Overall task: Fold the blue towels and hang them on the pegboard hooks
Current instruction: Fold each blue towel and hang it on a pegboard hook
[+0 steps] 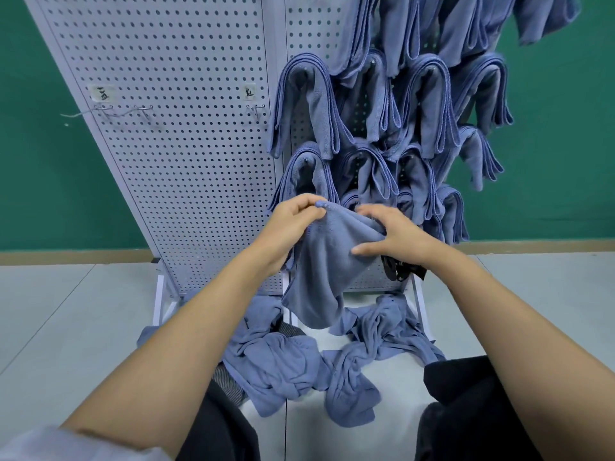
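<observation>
I hold one blue towel [321,271] in the air in front of the white pegboard [173,134]. My left hand [289,224] pinches its top corner between thumb and fingers. My right hand [391,236] grips the towel's upper edge a little to the right, fingers curled into the cloth. The towel hangs down loose and crumpled below both hands. Several folded blue towels [382,121] hang on hooks across the right pegboard panel. A heap of unfolded blue towels [299,361] lies on the floor below my hands.
Bare metal hooks [143,111] and another hook [256,109] stick out of the left pegboard panel under small paper labels. The pegboard's white frame feet [163,294] stand on the grey floor. A green wall lies behind. My dark-trousered knees [466,394] flank the heap.
</observation>
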`<state>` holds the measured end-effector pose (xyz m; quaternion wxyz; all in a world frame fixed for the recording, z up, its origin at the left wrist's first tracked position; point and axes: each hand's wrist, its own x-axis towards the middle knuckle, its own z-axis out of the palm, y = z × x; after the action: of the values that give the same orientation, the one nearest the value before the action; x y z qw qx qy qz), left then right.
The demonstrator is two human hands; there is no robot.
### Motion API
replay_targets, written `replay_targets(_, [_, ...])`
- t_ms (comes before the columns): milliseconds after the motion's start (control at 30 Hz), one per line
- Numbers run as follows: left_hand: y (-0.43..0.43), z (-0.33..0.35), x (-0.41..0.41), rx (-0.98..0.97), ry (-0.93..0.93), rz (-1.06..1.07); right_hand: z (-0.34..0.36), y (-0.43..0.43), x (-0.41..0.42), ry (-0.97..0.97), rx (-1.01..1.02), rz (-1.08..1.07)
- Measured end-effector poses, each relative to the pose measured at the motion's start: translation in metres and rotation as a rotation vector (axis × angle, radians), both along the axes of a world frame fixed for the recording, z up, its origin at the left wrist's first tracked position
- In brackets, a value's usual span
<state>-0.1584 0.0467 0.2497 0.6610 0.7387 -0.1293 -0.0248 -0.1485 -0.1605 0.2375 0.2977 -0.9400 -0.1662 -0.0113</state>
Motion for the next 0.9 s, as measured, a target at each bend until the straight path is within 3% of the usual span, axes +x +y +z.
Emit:
replay_targets(200, [0.014, -0.013, 0.015, -0.02, 0.125, 0.136, 0.017, -0.002, -0.008, -0.174, 0.231, -0.115])
replay_targets(400, [0.003, -0.012, 0.013, -0.106, 0.053, 0.054, 0.018, -0.004, -0.015, -0.12, 0.247, -0.156])
replay_targets(667, [-0.016, -0.014, 0.011, -0.145, -0.001, -0.158, 0.02, 0.001, -0.024, -0.052, 0.137, -0.024])
replay_targets(767, [-0.017, -0.017, 0.016, -0.147, 0.016, -0.09, 0.019, 0.007, -0.022, -0.024, 0.135, -0.009])
replay_targets(900, [-0.018, -0.025, 0.024, -0.126, 0.063, 0.11, 0.024, 0.013, -0.023, -0.005, 0.292, -0.021])
